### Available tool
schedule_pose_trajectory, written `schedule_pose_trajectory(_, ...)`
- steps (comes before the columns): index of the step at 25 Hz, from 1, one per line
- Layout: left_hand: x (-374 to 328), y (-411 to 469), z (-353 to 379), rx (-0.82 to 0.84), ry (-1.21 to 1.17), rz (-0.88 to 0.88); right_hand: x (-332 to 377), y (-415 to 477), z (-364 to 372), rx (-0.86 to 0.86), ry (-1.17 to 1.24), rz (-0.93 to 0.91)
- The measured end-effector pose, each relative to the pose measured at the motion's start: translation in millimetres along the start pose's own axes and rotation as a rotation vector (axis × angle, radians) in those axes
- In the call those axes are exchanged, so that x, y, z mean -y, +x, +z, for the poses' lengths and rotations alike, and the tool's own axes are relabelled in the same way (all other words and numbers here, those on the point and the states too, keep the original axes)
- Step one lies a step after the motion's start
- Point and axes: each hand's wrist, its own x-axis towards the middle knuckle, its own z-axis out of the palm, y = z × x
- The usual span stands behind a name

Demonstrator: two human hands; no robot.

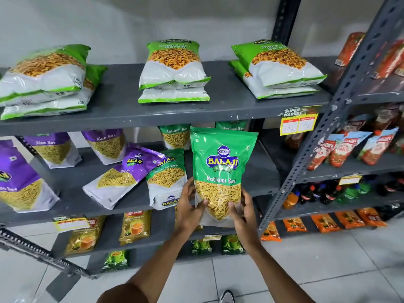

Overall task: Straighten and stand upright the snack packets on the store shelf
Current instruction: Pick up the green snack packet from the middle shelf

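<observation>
Grey metal shelving [218, 110] against a plain white wall, white tiled floor [328, 259] under my feet, so basically a small shop aisle. I'm holding a green Ratlami Sev packet [220, 167] upright out in front of the middle shelf [264, 171], toward its right end. My left hand [188, 206] has it by the lower left edge and my right hand [243, 212] by the lower right, fingers on both sides clamped on the pouch with thumbs pressed over the clear window at the front. Can't tell whether its bottom is touching the shelf or not, my hands cover that part.

Just left of it another green Ratlami Sev pouch [167, 182] stands near the front edge, and a purple Aloo Sev packet [122, 173] is flopped over at a slant, its top leaning on that green one. Farther back there are two more purple Aloo Sev packs [78, 147] standing, plus one big purple one [19, 180] at the far left. Top shelf has three piles of green and white Chana Jor Garam bags [175, 71] lying flat. Yellow price tag [298, 123] hangs on the top shelf edge at the right. Next rack over on the right has red tomato ketchup pouches [347, 149].
</observation>
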Motion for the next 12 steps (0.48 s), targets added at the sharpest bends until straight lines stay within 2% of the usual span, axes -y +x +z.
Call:
schedule_pose_trajectory(6, -7.3, 11.2, 10.5, 0.1, -0.022, 0.01, 0.2, 5.5, -3.8, -0.051, 0.022, 0.018)
schedule_pose_trajectory(12, -4.2, 61.9, 44.4, 0.066, 0.003, 0.004, -15.5, 71.1, -22.2, -0.015, -0.075, 0.047)
